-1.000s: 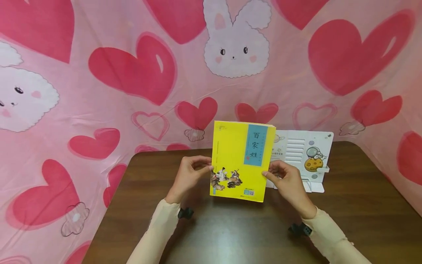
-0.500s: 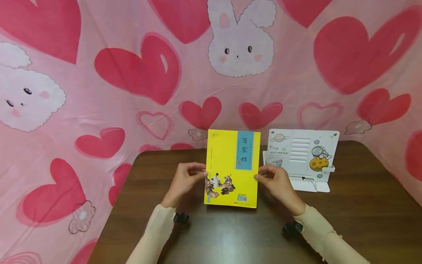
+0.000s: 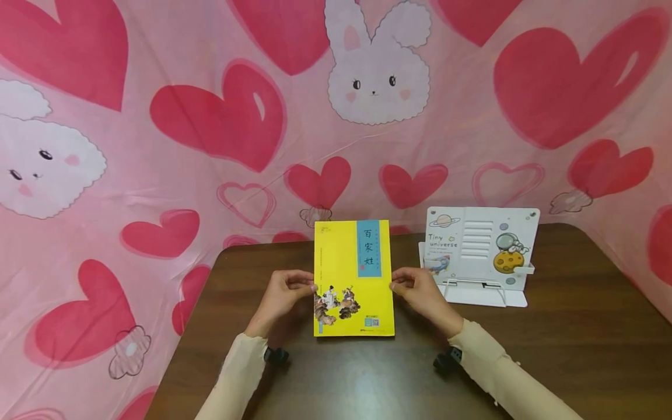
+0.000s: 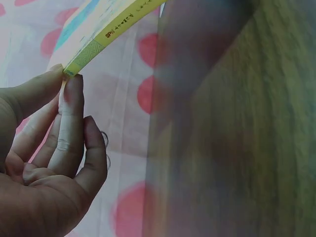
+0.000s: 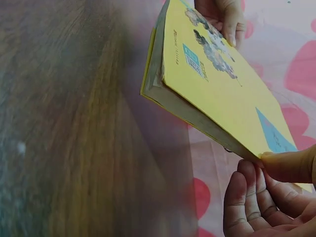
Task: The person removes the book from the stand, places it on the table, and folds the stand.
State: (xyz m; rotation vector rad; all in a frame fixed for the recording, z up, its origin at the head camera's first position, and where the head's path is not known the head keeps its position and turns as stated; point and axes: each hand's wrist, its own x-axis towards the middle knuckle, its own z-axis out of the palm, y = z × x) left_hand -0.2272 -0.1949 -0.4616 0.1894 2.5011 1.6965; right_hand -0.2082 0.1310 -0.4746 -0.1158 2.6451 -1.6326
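A yellow book with a blue title panel and small painted figures on its cover faces me in the head view, held up over the table. My left hand pinches its left edge between thumb and fingertips. On the opposite edge, my right hand has the same kind of pinch. The left wrist view shows the book's spine right at the left thumb. In the right wrist view the page edges show, with the right thumb on the front cover and the fingers behind.
A white book stand printed with a planet and an astronaut stands at the right rear of the brown wooden table. Behind it hangs a pink cloth with hearts and rabbits.
Both hands have carried the book to the left and lower in the head view, away from the stand. The stand, partly covered before, now shows fully. The grip looks the same.
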